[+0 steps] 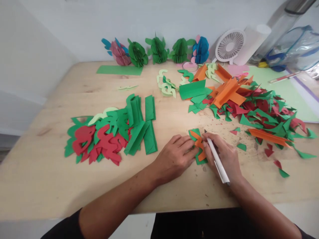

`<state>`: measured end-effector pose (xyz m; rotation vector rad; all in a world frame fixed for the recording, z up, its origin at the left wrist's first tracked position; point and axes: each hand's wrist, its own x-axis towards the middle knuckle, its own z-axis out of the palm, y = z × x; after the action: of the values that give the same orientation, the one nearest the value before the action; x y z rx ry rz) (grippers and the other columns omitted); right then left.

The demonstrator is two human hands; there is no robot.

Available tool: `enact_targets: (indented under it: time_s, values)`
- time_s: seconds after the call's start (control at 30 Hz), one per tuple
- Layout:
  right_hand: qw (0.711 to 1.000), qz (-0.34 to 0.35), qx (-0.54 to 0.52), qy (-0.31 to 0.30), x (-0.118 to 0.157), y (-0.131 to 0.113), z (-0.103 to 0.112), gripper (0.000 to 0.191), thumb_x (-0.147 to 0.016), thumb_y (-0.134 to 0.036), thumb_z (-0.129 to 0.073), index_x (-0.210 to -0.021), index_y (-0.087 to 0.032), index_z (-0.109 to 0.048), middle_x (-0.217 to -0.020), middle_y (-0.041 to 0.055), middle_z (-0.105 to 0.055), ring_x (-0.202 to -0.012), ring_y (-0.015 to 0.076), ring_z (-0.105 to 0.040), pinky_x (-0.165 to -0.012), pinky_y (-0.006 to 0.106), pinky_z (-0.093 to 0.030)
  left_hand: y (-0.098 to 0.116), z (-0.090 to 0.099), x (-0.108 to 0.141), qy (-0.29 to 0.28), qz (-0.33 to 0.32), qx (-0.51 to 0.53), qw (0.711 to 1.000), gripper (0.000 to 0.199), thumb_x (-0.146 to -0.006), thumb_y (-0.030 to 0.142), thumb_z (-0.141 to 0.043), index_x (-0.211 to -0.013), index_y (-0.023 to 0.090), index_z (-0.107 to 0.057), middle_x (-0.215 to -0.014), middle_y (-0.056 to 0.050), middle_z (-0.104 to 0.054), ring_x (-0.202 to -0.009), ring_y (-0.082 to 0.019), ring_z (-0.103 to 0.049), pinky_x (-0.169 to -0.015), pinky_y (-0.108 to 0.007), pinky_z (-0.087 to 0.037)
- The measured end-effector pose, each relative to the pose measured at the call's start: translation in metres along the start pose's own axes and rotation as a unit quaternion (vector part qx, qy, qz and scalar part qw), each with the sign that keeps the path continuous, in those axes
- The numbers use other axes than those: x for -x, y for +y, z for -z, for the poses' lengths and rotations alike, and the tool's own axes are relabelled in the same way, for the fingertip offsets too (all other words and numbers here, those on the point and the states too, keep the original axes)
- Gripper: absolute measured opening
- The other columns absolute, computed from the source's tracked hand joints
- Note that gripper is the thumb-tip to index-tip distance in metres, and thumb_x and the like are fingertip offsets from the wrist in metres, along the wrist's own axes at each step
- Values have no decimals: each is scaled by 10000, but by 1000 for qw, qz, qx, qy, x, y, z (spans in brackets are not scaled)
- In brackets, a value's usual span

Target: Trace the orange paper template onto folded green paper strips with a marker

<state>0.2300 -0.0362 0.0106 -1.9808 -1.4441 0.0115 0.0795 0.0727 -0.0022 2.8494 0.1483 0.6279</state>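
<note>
My right hand [225, 156] grips a white pen [218, 162] whose dark tip points away, near the top right corner of a small green paper piece [193, 133]. On that green piece lies a wavy orange paper cutout [198, 143]. My left hand [176, 156] rests flat from the left, its fingertips pressing on the cutout and the green paper; its thumb is hidden. Left of it are folded green paper strips [150, 137], and further left a heap of red cutouts [107, 146] and green cutouts [74, 132].
Paper scraps [269, 113] with folded orange strips [228, 91] are piled on the right. Pale green cutouts [165, 86] lie mid-table. Along the wall stand several paper figures [159, 49], a white fan [229, 46] and a paper roll [254, 43]. A green strip [119, 70] lies before them.
</note>
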Motion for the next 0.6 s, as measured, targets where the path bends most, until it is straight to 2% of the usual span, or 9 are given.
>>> enact_targets:
  time_s: [0.33,0.6]
  values:
    - [1000,17,7,2,2,0,-1,201,-931,-210,-508,-1105,-213,-608,-955,40,-752,-771,152,-717,-692,253,-553,0,3,2,-14,8,16,1000,209,-980,185,-445,-1078,162,-628,-1064,-98,-672,-1104,-229,-595,-918,-396,-492]
    - [999,30,13,-7,2,0,-1,147,-938,-209,-522,-1045,-214,-622,-911,17,-745,-789,155,-711,-718,262,-534,0,4,1,2,19,36,999,235,-984,202,-438,-1110,151,-629,-1063,-104,-669,-1078,-227,-610,-911,-390,-502]
